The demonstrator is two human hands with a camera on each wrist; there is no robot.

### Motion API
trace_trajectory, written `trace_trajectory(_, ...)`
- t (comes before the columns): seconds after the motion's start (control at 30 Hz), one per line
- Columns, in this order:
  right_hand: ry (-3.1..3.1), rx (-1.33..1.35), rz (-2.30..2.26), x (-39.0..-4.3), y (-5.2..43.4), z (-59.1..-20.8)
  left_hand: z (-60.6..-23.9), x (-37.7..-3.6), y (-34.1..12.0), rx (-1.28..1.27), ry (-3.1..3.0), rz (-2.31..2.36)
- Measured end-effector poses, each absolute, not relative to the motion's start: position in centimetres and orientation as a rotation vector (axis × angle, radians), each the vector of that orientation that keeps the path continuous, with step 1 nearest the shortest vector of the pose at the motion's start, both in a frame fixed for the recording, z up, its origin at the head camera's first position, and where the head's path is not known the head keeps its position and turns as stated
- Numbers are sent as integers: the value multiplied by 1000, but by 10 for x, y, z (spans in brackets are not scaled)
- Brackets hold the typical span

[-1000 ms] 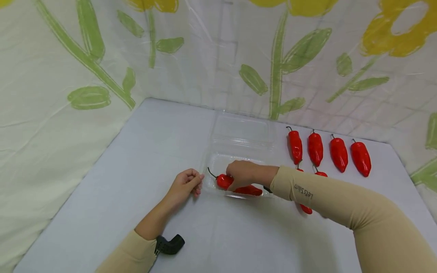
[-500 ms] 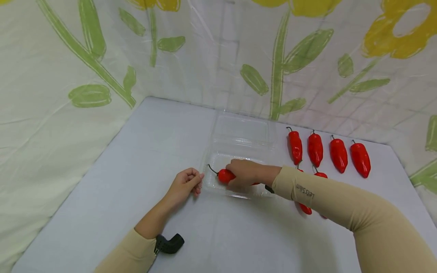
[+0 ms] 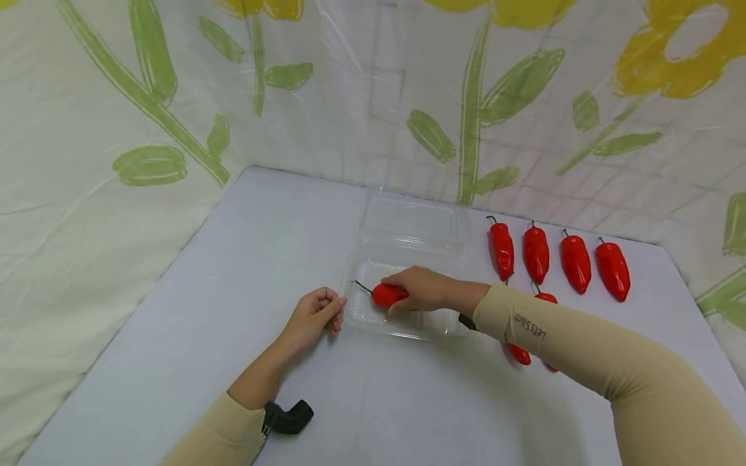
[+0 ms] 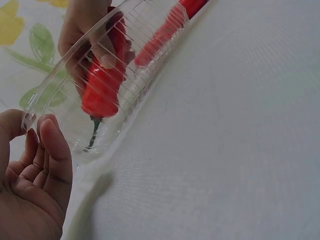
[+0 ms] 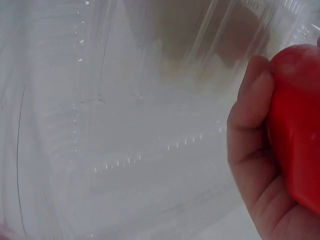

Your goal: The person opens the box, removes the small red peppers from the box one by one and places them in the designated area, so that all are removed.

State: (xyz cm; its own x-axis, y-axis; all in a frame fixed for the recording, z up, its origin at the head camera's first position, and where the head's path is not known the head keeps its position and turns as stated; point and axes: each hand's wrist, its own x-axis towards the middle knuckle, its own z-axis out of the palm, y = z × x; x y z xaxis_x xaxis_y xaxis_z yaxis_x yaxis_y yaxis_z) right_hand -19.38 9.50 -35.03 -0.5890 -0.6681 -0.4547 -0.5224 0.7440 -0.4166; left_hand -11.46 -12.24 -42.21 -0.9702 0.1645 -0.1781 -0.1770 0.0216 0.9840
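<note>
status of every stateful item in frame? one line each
clear clamshell box: open, lid laid back
red pepper: gripped, inside the box's tray
right hand: grips the pepper
left hand: pinches the box's left rim
four peppers in the far row: lying loose on the table
peppers by the right sleeve: on the table, partly hidden

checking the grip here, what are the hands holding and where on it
The right hand holds a red pepper round its body, stem end sticking out, inside the clear box. The left hand pinches the box's near left corner.
</note>
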Motion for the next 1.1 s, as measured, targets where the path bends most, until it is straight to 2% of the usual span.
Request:
trace_trajectory(0.87, 2448, -886, -449, -195, 124, -329, -423, -113, -124, 6, 2096, 2014)
trace_trajectory(1.1, 2474, -756, -520, -196, 146, -328, -422, -113, -123, 28, 2090, 2018)
